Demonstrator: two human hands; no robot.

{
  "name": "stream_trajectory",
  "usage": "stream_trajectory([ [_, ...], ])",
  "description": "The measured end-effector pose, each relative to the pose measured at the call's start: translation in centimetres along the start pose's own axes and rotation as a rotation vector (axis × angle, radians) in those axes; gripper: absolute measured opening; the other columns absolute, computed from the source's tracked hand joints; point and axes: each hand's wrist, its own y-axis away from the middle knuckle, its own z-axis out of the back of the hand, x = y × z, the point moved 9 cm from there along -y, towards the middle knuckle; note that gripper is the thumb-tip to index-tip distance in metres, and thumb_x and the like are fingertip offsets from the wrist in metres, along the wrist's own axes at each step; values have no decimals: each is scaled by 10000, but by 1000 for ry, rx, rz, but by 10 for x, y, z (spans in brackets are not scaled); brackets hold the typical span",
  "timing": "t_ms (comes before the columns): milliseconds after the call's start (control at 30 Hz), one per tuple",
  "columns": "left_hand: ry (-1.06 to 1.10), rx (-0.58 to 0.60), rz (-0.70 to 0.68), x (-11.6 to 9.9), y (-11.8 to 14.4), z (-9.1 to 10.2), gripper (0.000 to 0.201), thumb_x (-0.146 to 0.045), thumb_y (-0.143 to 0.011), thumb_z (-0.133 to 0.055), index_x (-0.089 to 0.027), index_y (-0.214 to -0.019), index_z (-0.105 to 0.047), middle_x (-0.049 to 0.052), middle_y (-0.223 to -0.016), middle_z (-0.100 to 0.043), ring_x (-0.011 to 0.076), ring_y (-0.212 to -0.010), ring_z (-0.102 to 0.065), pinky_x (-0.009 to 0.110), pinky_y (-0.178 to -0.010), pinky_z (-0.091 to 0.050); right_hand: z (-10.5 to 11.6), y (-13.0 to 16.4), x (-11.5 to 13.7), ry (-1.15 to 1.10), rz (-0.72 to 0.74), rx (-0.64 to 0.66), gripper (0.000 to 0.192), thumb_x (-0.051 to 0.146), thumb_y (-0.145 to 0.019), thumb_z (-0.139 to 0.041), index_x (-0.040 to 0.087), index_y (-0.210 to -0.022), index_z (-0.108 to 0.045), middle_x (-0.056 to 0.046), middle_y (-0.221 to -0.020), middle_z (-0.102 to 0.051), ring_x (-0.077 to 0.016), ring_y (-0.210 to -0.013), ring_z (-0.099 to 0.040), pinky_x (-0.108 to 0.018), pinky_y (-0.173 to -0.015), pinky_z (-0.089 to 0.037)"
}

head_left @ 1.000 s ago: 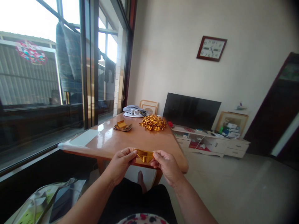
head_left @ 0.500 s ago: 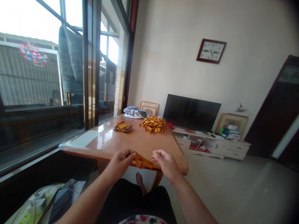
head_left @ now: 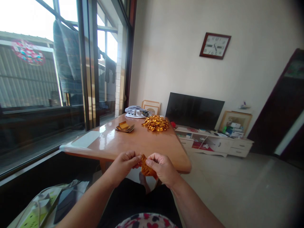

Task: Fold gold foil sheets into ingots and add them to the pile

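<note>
Gold paper piece point(head_left: 146, 169): low centre of the frame, pinched between both hands.
Left hand point(head_left: 123, 164): closed, fingertips gripping its left edge.
Right hand point(head_left: 160, 167): closed, gripping its right side.
Table point(head_left: 142, 145): just above the hands.

Daylight pours in from the big window point(head_left: 59, 72) on the left, and the sky through it is blown out to plain white. The glossy tabletop point(head_left: 133, 142) catches that light in pale glare patches along its window side. The far wall point(head_left: 171, 57) is evenly and softly lit, with a warm tint near the window frame. The lower left corner, below the sill, sits in deep shadow, and the dark doorway point(head_left: 285, 104) on the right is murky too. Straight lines bow toward the edges, and the corners fade to black on the right. The hands point(head_left: 142, 164) and the gold foil piece point(head_left: 146, 169) between them are slightly soft; distant things are small and lack fine detail.
</note>
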Motion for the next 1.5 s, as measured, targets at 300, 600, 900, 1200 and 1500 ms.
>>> stream_trajectory([
  [300, -80, 19, -18, 0, -1, -2, 334, -478, -873, -709, -175, -731, -701, 9, -673, -578, 148, -646, -493, 256, -606, -380, 0, 1, -5, 29, 4, 1, 328, 471, -837, -774, 155, -840, -687, -15, -745, -693, -134, -646, -602, -252, -623, -477],
  [600, 50, -172, -18, -2, -2, 9, 313, -474, -830, -746, -168, -898, -740, 53, -855, -706, 182, -777, -609, 271, -712, -472, 6, 1, -5, -91, 7, -101, 377, 532, -766, -813, 178, -810, -691, -18, -718, -707, -165, -640, -639, -273, -613, -517],
  [900, -201, -280, -232, -9, 7, 8, 222, -403, -874, -704, -184, -838, -707, 35, -768, -648, 180, -717, -589, 276, -668, -458, 11, 0, -3, -84, 52, -183, 411, 568, -755, -810, 180, -810, -688, -16, -693, -686, -161, -621, -616, -283, -607, -534],
  [1200, -296, -304, -317, -10, 7, 3, 168, -366, -851, -741, -224, -908, -812, 63, -820, -675, 199, -737, -627, 284, -676, -473, 12, -1, -2, 32, 157, -172, 348, 515, -853, -739, 171, -826, -701, 0, -704, -633, -133, -634, -539, -246, -600, -461],
  [1500, -368, -302, -308, -10, 8, 2, 184, -362, -876, -717, -213, -934, -807, 62, -825, -681, 203, -752, -649, 289, -683, -485, 13, 1, 1, 90, 179, -167, 321, 495, -885, -707, 176, -844, -697, 10, -691, -601, -133, -625, -505, -244, -593, -438],
])
